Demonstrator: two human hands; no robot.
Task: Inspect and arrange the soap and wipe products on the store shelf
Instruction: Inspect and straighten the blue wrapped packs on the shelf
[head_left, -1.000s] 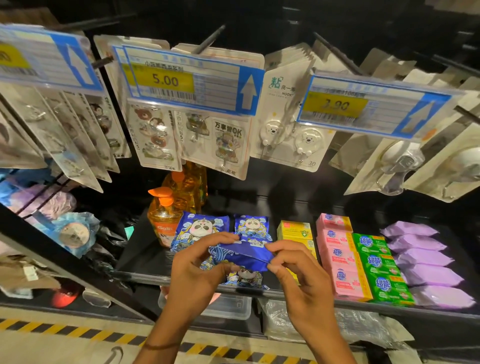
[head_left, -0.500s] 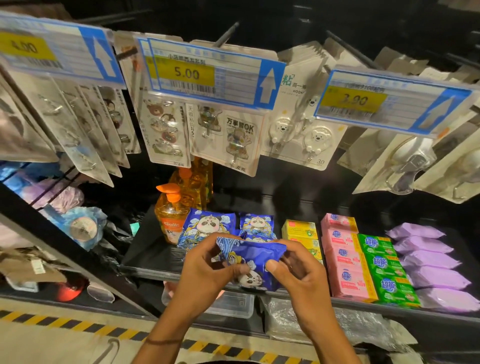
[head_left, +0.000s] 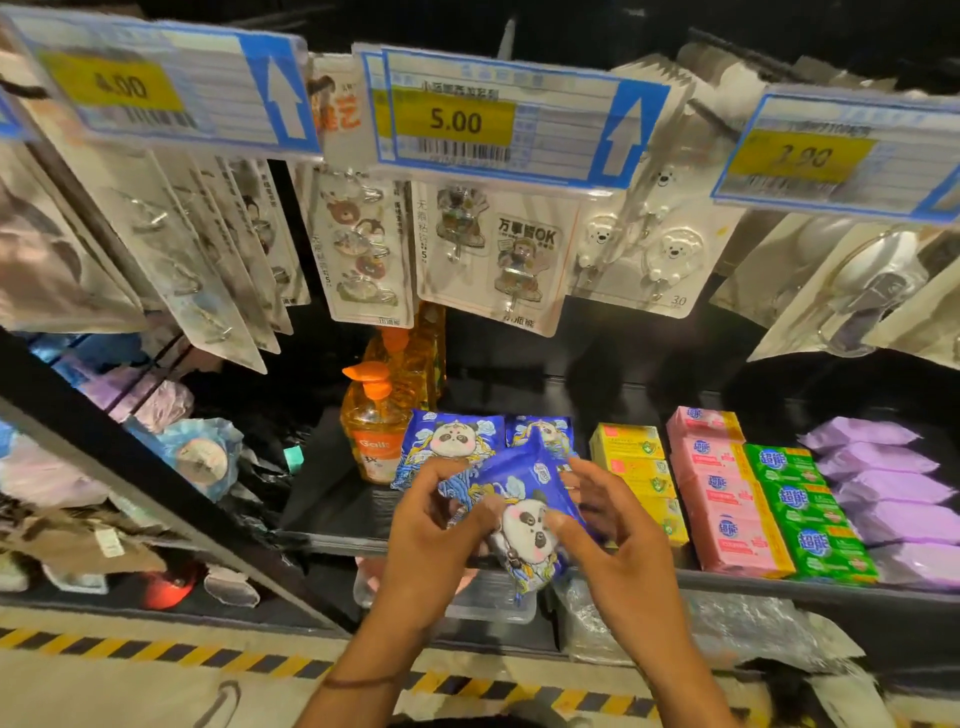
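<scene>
Panda pack (head_left: 525, 522) pinched between left grip (head_left: 431, 530) and right grip (head_left: 618, 530), soap bottle (head_left: 371, 436) behind, hook cards (head_left: 488, 249) overhead

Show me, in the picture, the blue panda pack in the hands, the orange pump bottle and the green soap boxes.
blue panda pack (head_left: 527, 525), head view, on the printed panda face.
orange pump bottle (head_left: 373, 446), head view, on its label.
green soap boxes (head_left: 802, 501), head view, on the second box's top.
</scene>
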